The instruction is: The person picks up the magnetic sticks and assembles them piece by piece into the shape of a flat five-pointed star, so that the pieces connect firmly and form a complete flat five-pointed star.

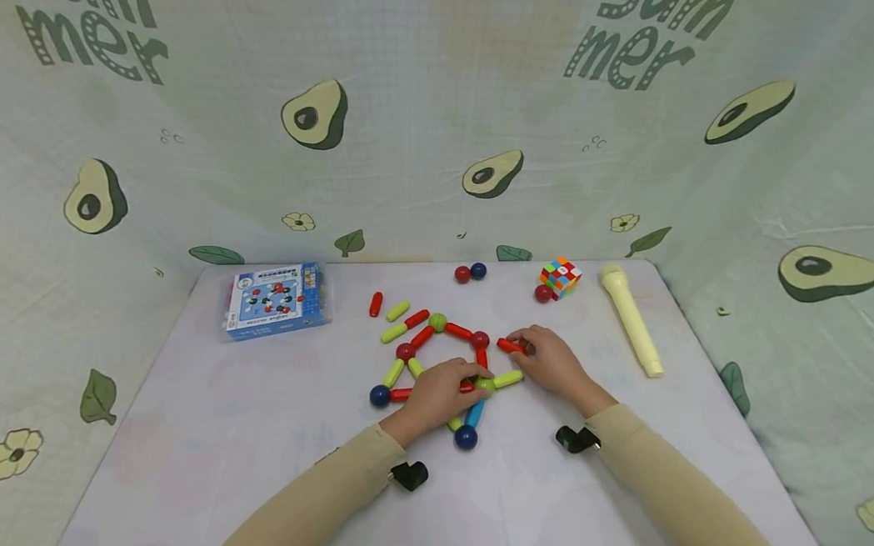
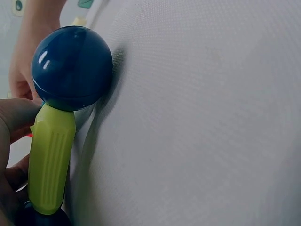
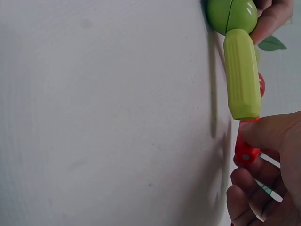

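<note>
On the table lies a linked frame of coloured balls and sticks. My left hand (image 1: 439, 392) reaches over it and pinches a green ball (image 1: 485, 385) at its right side, thumb in front and fingers behind. A yellow-green stick (image 3: 242, 75) juts from that ball toward the right. Between thumb and fingers, my right hand (image 1: 552, 363) holds a red stick (image 1: 509, 346), just right of a red ball (image 1: 480, 340) on the frame. A dark blue ball (image 2: 70, 68) with a yellow-green stick (image 2: 51, 160) is close to the left hand. The left palm hides part of the frame.
Loose sticks, including a red one (image 1: 377, 304), lie behind the frame. A blue box (image 1: 273, 301) stands at the left. Farther back are a red ball (image 1: 463, 274), a blue ball (image 1: 478, 270) and a puzzle cube (image 1: 560, 278). A pale yellow rod (image 1: 632, 321) lies at the right.
</note>
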Motion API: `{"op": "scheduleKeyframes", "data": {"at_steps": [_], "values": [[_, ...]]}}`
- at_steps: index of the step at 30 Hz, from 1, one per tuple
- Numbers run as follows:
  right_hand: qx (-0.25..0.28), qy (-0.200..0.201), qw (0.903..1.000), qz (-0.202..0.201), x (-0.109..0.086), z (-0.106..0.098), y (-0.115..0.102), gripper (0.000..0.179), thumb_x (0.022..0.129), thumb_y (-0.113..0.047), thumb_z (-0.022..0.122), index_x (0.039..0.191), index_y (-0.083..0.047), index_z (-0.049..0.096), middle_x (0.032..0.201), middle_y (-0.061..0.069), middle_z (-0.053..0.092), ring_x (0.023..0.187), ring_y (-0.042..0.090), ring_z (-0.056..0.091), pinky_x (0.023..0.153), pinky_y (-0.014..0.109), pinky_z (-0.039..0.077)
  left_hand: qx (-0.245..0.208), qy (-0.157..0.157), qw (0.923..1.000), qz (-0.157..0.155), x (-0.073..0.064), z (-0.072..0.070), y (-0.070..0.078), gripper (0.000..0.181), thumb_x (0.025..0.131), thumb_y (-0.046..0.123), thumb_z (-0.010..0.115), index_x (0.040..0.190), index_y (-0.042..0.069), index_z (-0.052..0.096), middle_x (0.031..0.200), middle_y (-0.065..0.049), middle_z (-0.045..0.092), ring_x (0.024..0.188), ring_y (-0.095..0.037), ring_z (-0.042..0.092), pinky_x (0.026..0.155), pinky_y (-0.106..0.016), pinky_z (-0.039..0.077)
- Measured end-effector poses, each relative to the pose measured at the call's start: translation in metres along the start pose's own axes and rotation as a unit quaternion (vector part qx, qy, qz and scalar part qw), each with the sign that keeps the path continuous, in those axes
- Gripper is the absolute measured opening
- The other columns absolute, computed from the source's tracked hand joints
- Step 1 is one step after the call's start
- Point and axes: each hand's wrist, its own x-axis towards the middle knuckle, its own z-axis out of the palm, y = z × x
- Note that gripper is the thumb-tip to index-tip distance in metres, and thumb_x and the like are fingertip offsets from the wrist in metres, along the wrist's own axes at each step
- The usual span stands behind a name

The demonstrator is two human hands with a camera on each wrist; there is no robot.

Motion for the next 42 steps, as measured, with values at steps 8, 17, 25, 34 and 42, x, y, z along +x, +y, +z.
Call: {"op": "scheduleKeyframes", "data": {"at_steps": [8,17,25,34,42], "values": [[0.024,-0.011,0.9995,-0.015,0.001,0.0,-0.011,0.029,0.095,-0.016,0.072,0.124,-0.013,0.071,0.103,0.002,0.067,0.092,0.02,0.058,0.085,0.04,0.052,-0.001,0.004,1.0,0.002,0.0,0.0,0.0,0.034,0.094,0.042,0.073,0.126,0.03,0.072,0.098,0.01,0.063,0.078,-0.007,0.052,0.066,-0.02,0.045],[0.03,-0.025,0.9992,0.009,0.002,0.004,-0.012,0.027,0.096,-0.019,0.072,0.122,-0.012,0.07,0.108,0.003,0.068,0.092,0.019,0.06,0.086,0.039,0.054,-0.001,0.007,1.0,0.001,-0.001,-0.001,0.001,0.034,0.094,0.042,0.073,0.126,0.03,0.072,0.1,0.01,0.064,0.079,-0.007,0.052,0.068,-0.02,0.045],[0.033,-0.032,0.9989,0.011,0.0,0.002,-0.013,0.029,0.096,-0.021,0.071,0.123,-0.01,0.069,0.105,0.003,0.068,0.09,0.019,0.059,0.083,0.037,0.054,0.001,0.006,1.0,-0.003,-0.001,0.0,0.002,0.034,0.094,0.043,0.073,0.126,0.031,0.071,0.1,0.01,0.064,0.079,-0.007,0.052,0.068,-0.02,0.045],[0.051,0.003,0.9986,0.013,0.002,0.0,-0.005,0.028,0.101,-0.026,0.064,0.125,-0.012,0.068,0.101,0.0,0.067,0.089,0.018,0.059,0.081,0.035,0.052,0.008,0.008,0.9999,-0.001,0.0,0.0,0.001,0.034,0.094,0.043,0.073,0.126,0.031,0.071,0.1,0.01,0.064,0.079,-0.007,0.052,0.067,-0.019,0.045],[0.052,0.035,0.9971,0.042,0.007,-0.007,0.011,0.034,0.102,-0.023,0.062,0.132,-0.007,0.062,0.113,0.01,0.063,0.098,0.025,0.06,0.087,0.043,0.054,0.007,0.003,1.0,-0.003,0.0,0.001,-0.001,0.035,0.094,0.043,0.072,0.127,0.032,0.071,0.1,0.01,0.063,0.08,-0.006,0.052,0.067,-0.019,0.045]]}}
